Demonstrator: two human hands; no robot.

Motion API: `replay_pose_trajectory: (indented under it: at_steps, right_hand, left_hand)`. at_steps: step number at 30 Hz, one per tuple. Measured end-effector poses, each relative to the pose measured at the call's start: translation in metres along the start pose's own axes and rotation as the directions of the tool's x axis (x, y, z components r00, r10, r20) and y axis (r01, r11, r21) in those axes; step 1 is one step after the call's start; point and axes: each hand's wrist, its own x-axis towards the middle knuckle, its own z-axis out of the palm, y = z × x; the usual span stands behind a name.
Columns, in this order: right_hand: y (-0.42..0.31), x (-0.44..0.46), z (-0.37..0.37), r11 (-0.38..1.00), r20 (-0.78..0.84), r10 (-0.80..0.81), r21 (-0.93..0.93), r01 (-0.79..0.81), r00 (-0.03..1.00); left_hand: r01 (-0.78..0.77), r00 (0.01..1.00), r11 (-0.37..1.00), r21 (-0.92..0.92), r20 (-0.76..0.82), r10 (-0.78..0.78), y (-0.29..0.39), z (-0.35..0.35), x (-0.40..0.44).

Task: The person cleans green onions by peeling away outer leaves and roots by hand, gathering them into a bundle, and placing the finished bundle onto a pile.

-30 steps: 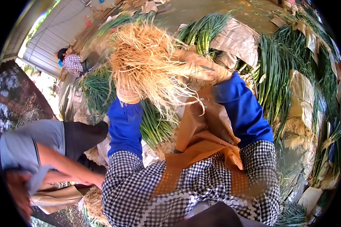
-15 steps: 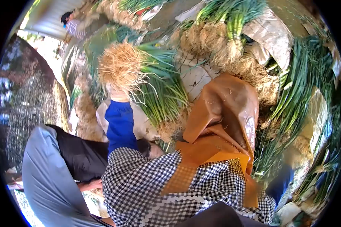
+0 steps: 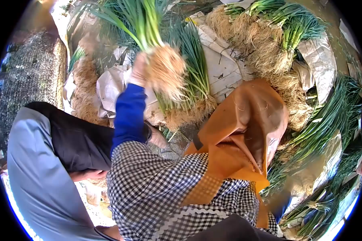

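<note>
Left hand [image 3: 139, 69], upper left of the frame: closed around a bunch of green onions [image 3: 155, 44], leaves toward the top edge, pale roots lowermost. Right hand [image 3: 303, 176], lower right: blurred, grip cannot be determined. Orange apron [image 3: 253, 116] noted right of centre.

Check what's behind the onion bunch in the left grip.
Leaves and stalks of more onions show past the held bunch; anything directly behind its roots is covered.
</note>
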Motion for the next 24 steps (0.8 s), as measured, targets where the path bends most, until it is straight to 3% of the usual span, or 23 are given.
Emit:
replay_pose_trajectory:
  at_steps: [1,2,3,5,7,8,9,10,11,13,14,15,17,19,20,21,23,24]
  right_hand:
    - [0.003,-0.005,-0.003,1.000,-0.005,0.016,0.001,-0.016,1.000]
    - [0.006,-0.008,-0.004,1.000,-0.006,0.029,-0.003,-0.029,1.000]
    - [0.008,-0.012,-0.004,0.999,-0.012,0.052,-0.003,-0.052,0.999]
    - [0.014,-0.021,-0.007,0.996,-0.022,0.090,-0.002,-0.090,0.996]
    - [0.022,-0.032,-0.010,0.992,-0.034,0.126,-0.003,-0.126,0.991]
    - [0.024,-0.038,-0.011,0.990,-0.040,0.143,-0.002,-0.143,0.989]
    - [0.029,-0.043,-0.014,0.987,-0.054,0.161,0.000,-0.161,0.985]
    - [0.036,-0.051,-0.018,0.984,-0.059,0.179,0.000,-0.179,0.982]
    - [0.042,-0.057,-0.020,0.980,-0.057,0.196,-0.002,-0.197,0.979]
    - [0.050,-0.062,-0.021,0.976,-0.053,0.218,0.002,-0.218,0.975]
    - [0.054,-0.064,-0.022,0.975,-0.058,0.224,0.006,-0.224,0.973]
    - [0.058,-0.065,-0.023,0.973,-0.058,0.229,0.007,-0.229,0.972]
    - [0.065,-0.066,-0.028,0.973,-0.048,0.232,0.002,-0.232,0.972]
    - [0.068,-0.064,-0.029,0.973,-0.044,0.231,0.003,-0.231,0.972]
    - [0.071,-0.062,-0.030,0.974,-0.041,0.227,0.003,-0.227,0.973]
    - [0.070,-0.060,-0.030,0.974,-0.043,0.228,0.002,-0.228,0.973]
    - [0.069,-0.058,-0.032,0.974,-0.039,0.226,-0.001,-0.226,0.973]
    - [0.067,-0.058,-0.032,0.974,-0.037,0.225,-0.004,-0.225,0.974]
  left_hand:
    - [0.019,1.000,0.961,0.275,-0.004,-0.018,-0.016,0.008,-0.011]
    - [0.254,0.967,0.925,0.283,-0.104,-0.234,-0.038,0.021,-0.022]
    - [0.340,0.934,0.868,0.361,-0.019,-0.358,-0.053,0.034,-0.034]
    - [0.631,0.760,0.739,0.239,0.006,-0.650,-0.134,0.024,-0.049]
    - [0.854,0.507,0.517,-0.060,-0.129,-0.852,-0.183,0.037,-0.079]
    - [0.846,0.512,0.508,-0.163,-0.025,-0.859,-0.245,0.010,-0.086]
    - [0.831,0.526,0.491,-0.263,0.084,-0.846,-0.235,0.019,-0.082]
    - [0.864,0.455,0.462,-0.200,-0.083,-0.887,-0.219,0.027,-0.087]
    - [0.873,0.437,0.444,-0.204,-0.080,-0.896,-0.226,0.020,-0.089]
    - [0.875,0.484,0.466,-0.134,0.194,-0.853,-0.238,-0.015,-0.086]
    - [0.844,0.537,0.537,-0.009,0.045,-0.843,-0.194,0.002,-0.085]
    - [0.826,0.558,0.558,0.073,-0.234,-0.796,-0.257,-0.032,-0.080]
    - [0.619,0.784,0.740,0.263,-0.161,-0.599,-0.265,-0.076,-0.080]
    - [0.564,0.805,0.665,0.489,-0.505,-0.311,-0.254,-0.087,-0.084]
    - [0.480,0.866,0.550,0.683,-0.469,-0.174,-0.235,-0.082,-0.089]
    - [0.357,0.908,0.627,0.693,-0.414,-0.060,-0.237,-0.080,-0.092]
    - [-0.036,0.989,0.326,0.945,-0.012,0.144,-0.214,-0.046,-0.091]
    - [-0.184,0.980,0.183,0.966,0.166,0.111,-0.214,-0.036,-0.089]
